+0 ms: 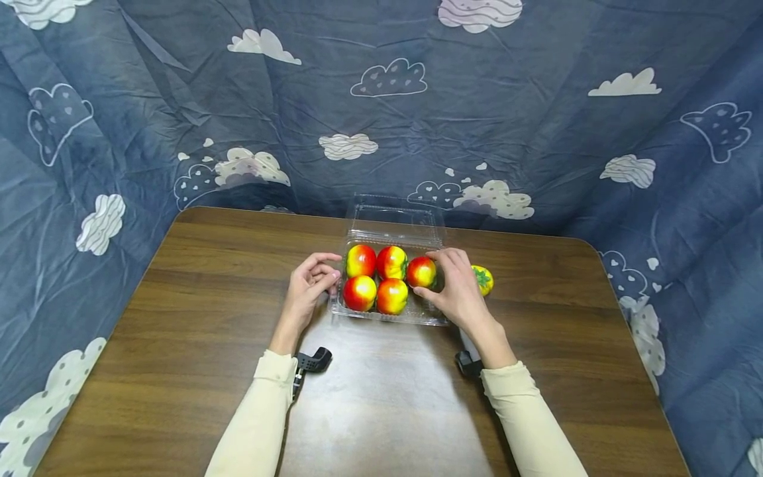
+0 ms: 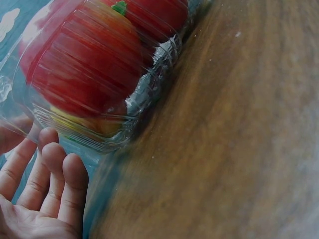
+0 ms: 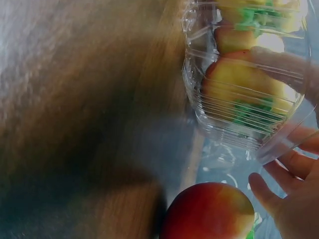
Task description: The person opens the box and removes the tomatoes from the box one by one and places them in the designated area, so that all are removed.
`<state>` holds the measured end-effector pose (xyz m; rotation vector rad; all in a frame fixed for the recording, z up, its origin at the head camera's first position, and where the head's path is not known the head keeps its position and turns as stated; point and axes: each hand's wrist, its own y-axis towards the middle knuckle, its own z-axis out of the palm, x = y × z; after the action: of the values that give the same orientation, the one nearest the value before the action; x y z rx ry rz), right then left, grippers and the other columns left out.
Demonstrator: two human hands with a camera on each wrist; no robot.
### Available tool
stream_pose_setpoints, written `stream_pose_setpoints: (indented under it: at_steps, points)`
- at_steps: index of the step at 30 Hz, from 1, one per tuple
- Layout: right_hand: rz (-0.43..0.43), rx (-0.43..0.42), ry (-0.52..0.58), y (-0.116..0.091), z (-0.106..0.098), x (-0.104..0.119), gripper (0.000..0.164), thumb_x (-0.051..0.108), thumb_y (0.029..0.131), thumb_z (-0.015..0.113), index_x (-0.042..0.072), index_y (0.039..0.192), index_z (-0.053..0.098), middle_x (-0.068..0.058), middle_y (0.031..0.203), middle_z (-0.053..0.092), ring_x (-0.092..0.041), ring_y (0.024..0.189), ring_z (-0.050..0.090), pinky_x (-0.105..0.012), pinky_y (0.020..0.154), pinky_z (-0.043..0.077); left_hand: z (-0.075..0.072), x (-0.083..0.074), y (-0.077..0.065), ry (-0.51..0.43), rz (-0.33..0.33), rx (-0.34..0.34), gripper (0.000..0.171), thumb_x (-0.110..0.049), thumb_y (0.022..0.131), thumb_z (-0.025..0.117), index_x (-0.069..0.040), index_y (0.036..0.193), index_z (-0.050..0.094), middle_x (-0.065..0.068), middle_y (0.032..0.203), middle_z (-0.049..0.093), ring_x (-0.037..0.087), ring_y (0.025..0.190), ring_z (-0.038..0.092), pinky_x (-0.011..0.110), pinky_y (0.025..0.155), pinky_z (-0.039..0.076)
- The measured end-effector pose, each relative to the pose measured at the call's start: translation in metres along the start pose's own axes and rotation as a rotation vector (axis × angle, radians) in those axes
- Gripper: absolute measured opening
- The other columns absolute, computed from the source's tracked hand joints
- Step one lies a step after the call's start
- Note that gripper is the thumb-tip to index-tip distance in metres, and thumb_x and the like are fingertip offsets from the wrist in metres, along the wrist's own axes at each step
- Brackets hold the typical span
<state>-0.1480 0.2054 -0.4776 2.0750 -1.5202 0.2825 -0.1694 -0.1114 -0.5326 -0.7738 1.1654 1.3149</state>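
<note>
A clear plastic clamshell box [image 1: 393,317] lies with its lid folded back, several red-and-yellow fruits [image 1: 359,293] with green leafy tops inside. My right hand [image 1: 457,288] reaches over the box's right end, its thumb and fingers about the single fruit [image 1: 421,272] there. In the right wrist view, a digit lies on this fruit [image 3: 234,87] while other fingers show beyond the plastic wall. My left hand [image 1: 306,288] is beside the box's left end, fingers loosely bent. In the left wrist view its fingertips [image 2: 75,172] are close to the box corner [image 2: 107,142]; contact is unclear.
One more fruit [image 1: 483,280] sits on the wooden table [image 1: 226,298] right of the box, partly behind my right hand. The transparent lid [image 1: 395,222] extends toward the table's back edge. A blue cloud-patterned cloth [image 1: 381,126] hangs behind.
</note>
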Motion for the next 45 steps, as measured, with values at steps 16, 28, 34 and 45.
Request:
stream_pose_setpoints:
  at_steps: [16,28,34,45]
  points:
    - [0.035,-0.093,0.137,-0.005,-0.019,0.014,0.072,0.028,0.082,0.090,0.001,0.136,0.050,-0.017,0.129,0.058,-0.034,0.115,0.064,-0.050,0.100,0.058,0.001,-0.002,0.000,-0.001,0.002,-0.001,0.032,0.010,0.097,0.066,0.016,0.127,0.059,0.006,0.081,0.067,0.017,0.059,0.056,0.021,0.057,0.053]
    - [-0.046,-0.205,0.155,-0.007,-0.025,0.008,0.065,0.026,0.080,0.089,0.004,0.133,0.058,-0.012,0.123,0.063,-0.027,0.105,0.064,-0.049,0.082,0.060,0.001,-0.001,-0.002,-0.014,-0.008,-0.007,0.032,0.011,0.097,0.065,0.015,0.127,0.060,0.007,0.082,0.068,0.019,0.059,0.055,0.022,0.057,0.053]
    - [-0.066,-0.210,0.162,-0.008,-0.028,0.005,0.061,0.027,0.081,0.087,0.009,0.135,0.065,-0.009,0.128,0.066,-0.025,0.111,0.062,-0.048,0.093,0.059,0.001,-0.001,-0.002,-0.002,-0.002,0.005,0.032,0.010,0.097,0.065,0.016,0.128,0.059,0.006,0.082,0.067,0.018,0.059,0.056,0.022,0.057,0.053]
    - [-0.012,-0.205,0.130,-0.011,-0.029,0.002,0.068,0.029,0.078,0.088,0.005,0.135,0.059,-0.014,0.121,0.065,-0.031,0.105,0.062,-0.049,0.083,0.058,0.002,-0.003,-0.002,-0.005,0.002,-0.001,0.032,0.012,0.097,0.065,0.016,0.128,0.059,0.007,0.082,0.067,0.016,0.059,0.057,0.021,0.056,0.053]
